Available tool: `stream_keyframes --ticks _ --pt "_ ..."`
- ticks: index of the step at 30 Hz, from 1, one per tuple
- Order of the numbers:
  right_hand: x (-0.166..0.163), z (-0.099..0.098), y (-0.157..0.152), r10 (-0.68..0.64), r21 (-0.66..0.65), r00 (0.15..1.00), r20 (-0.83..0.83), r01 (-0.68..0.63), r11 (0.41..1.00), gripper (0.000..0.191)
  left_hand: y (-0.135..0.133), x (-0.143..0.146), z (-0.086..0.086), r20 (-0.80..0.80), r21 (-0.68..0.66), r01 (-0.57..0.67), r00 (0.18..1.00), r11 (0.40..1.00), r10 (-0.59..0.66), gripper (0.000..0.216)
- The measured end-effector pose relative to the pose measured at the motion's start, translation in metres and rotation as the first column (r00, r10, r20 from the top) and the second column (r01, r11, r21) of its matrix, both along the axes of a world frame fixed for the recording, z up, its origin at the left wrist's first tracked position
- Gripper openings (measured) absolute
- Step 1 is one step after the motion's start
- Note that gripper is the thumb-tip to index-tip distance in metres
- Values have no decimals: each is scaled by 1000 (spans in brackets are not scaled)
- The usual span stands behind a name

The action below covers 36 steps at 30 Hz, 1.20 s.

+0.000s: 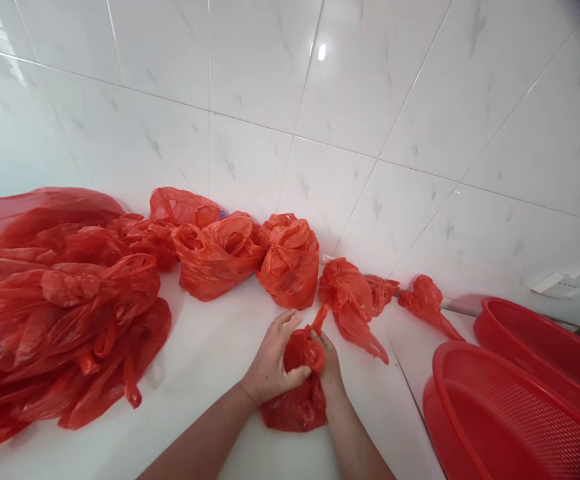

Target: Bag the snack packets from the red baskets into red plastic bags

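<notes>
A small red plastic bag (297, 393) lies on the white desk (210, 373) in the lower middle of the frame, bunched between both hands. Its long axis runs from the bottom of the frame up toward the wall, with a twisted tail poking out above the fingers. The left hand (270, 363) wraps it from the left, its grip closed around the bag's upper part; the right hand (329, 367) presses in from the right, its grip also closed on the bag. Both hands touch it, so neither is nearer.

Beyond the hands, along the tiled wall (370, 133), sit about five tied red bags (290, 260) in a row, though the leftmost ones overlap. A loose heap of flat red bags (60, 313) fills the left of the frame, too tangled to count. Two red perforated basins (510, 413) stand at the lower right.
</notes>
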State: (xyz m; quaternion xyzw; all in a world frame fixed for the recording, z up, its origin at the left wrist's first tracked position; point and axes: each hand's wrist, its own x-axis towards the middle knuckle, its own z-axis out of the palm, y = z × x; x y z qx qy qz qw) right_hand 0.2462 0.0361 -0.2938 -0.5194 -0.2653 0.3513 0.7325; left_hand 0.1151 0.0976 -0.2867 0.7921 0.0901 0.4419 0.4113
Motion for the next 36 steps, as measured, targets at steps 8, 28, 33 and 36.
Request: stream_keyframes --ticks 8,28,33,36 --pt "-3 5 -10 124 -54 992 30 -122 991 22 -2 1 6 48 -214 -23 998 977 34 21" --pt "-6 7 -14 7 -249 856 517 142 958 36 6 8 -9 -105 -384 -74 994 920 37 9" --pt "-4 4 -16 -15 -325 776 631 283 902 21 -4 9 -7 -148 -302 -86 988 949 42 9" --pt "3 0 -16 -15 -313 812 583 242 918 30 -6 8 -9 -182 -257 -103 982 961 57 5"
